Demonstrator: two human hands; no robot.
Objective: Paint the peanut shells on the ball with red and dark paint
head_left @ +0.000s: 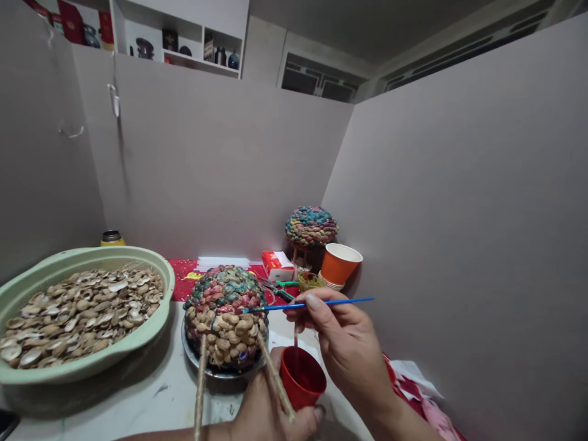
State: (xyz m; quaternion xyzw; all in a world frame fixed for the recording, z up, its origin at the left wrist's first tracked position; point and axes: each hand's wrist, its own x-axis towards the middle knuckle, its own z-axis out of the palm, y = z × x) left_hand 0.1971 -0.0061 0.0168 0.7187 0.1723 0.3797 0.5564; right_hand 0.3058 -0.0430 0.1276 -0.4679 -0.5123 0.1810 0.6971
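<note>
My right hand (346, 343) is closed in a pinch on a thin blue paintbrush (316, 302), whose tip touches the rounded form (225, 312) covered in peanut shells. Red, teal and green paint colours the shells on its far side; those facing me are bare tan. It rests in a shiny metal bowl (220, 373), and two wooden sticks (201, 386) jut from it towards me. Low at the front, my left hand (261, 398) is wrapped round a red cup (305, 392), partly behind one stick. A thin stick (296, 346) stands in the cup, its top by my right fingers.
At left a green basket (168, 278) holds many empty shells. Behind stand a second painted shell dome (312, 225), orange paper cups (340, 263), a red-and-white box (278, 265) and green-handled pliers (287, 284). Grey panels (220, 153) enclose the table.
</note>
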